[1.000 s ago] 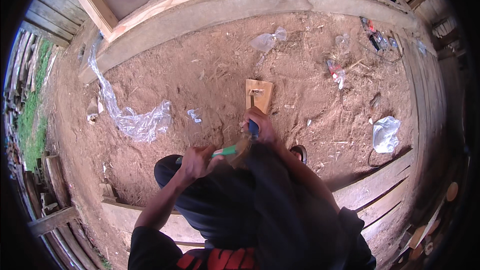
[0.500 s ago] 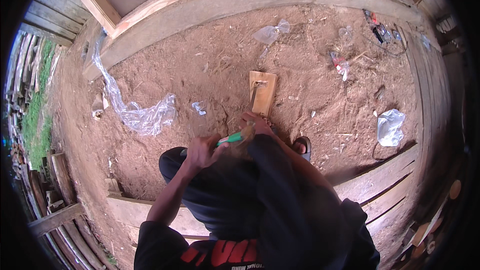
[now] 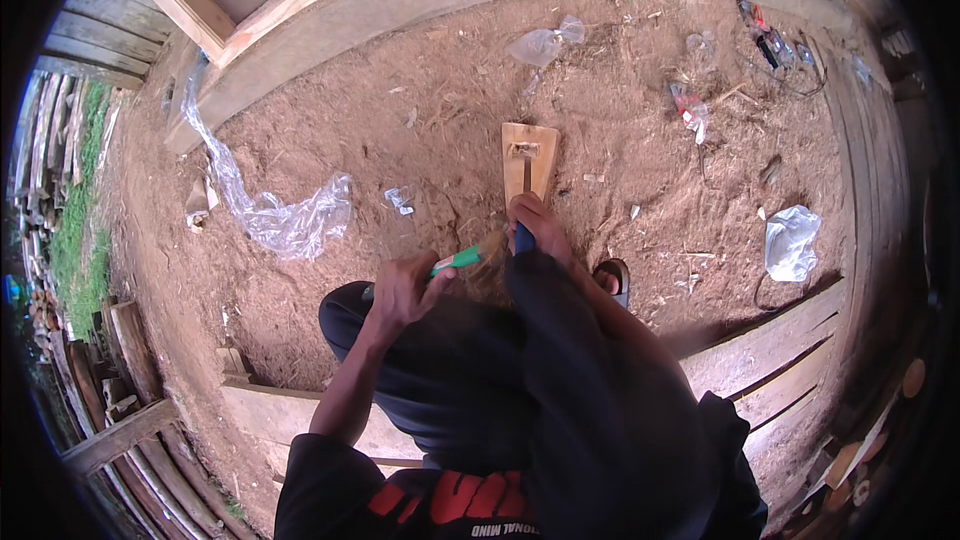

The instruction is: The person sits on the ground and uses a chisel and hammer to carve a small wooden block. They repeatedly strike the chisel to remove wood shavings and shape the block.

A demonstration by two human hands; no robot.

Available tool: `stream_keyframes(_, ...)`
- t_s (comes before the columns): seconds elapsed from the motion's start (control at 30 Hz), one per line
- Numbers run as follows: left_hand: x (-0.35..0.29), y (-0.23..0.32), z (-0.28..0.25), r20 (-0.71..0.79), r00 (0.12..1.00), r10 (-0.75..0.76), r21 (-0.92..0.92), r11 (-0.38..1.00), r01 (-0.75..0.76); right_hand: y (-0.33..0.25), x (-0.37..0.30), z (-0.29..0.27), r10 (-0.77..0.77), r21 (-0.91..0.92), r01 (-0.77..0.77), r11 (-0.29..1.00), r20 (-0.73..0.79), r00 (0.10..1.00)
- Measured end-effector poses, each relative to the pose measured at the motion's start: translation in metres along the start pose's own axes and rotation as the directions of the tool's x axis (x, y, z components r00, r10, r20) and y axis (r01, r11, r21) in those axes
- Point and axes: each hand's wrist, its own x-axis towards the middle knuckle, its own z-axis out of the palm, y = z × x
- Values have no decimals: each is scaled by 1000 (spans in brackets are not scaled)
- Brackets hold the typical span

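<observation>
My left hand (image 3: 402,290) is closed around a green-handled striking tool (image 3: 458,261); its tan head is smeared, so its exact kind is unclear. My right hand (image 3: 538,223) grips a chisel (image 3: 527,176) with a dark blue handle. The chisel's flat blade lies along a wooden board (image 3: 543,168), pointing away from me toward a small rough recess near the board's far end. Beneath my right hand and sleeve, the board's near end is hidden. The tan head is just left of my right hand.
A long clear plastic sheet (image 3: 290,227) lies at left, with a clear bag (image 3: 548,44) farther off. Beside the right wall are a white bag (image 3: 791,243) and a corded tool (image 3: 768,44). A wooden beam (image 3: 420,0) crosses the far side. My sandalled foot (image 3: 612,280) rests right of the board.
My right hand has shifted slightly right and up, and the chisel now stands straighter along the board, its blue handle showing. My left hand and the green-handled tool have moved little.
</observation>
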Motion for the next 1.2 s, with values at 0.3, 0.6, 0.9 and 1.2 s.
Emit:
stream_keyframes(0.3,2,-1,2,-8,1000,-13,-15,1000,13,-6,4,-3,47,68,-47,997,-9,999)
stream_keyframes(0.6,-14,15,-8,-31,984,173,32,985,-172,-7,6,-4,42,100,-44,994,28,999)
stream_keyframes(0.9,-20,32,-4,-14,955,296,128,948,-292,9,3,0,-27,53,21,998,109,994)
stream_keyframes(1.2,-26,13,2,-63,992,106,-58,992,-110,-7,0,1,29,-86,-31,996,-22,999)
